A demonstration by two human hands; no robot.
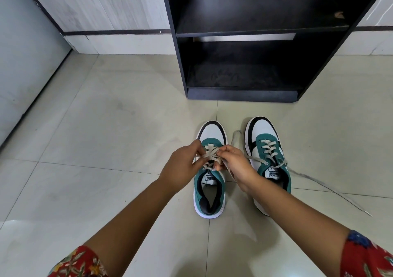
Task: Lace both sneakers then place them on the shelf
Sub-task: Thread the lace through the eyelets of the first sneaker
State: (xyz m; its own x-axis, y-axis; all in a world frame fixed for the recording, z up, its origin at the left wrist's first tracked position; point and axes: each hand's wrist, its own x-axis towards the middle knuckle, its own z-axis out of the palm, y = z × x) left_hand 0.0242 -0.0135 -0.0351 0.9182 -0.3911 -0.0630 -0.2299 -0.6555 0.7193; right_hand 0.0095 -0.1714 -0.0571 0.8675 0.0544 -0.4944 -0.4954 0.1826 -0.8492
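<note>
A: Which step?
B: Tying the left sneaker (209, 170) mid-floor; left hand (182, 166) and right hand (236, 166) each pinch its lace (209, 152).
A: Next?
B: Probably cinching the bow; right sneaker (269, 157), black shelf (240, 32) wait.

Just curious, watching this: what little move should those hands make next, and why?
Probably pull the lace ends apart to snug the knot: the left hand and right hand each pinch it over the left sneaker, crossed but loose. The right sneaker trails untied ends.
</note>
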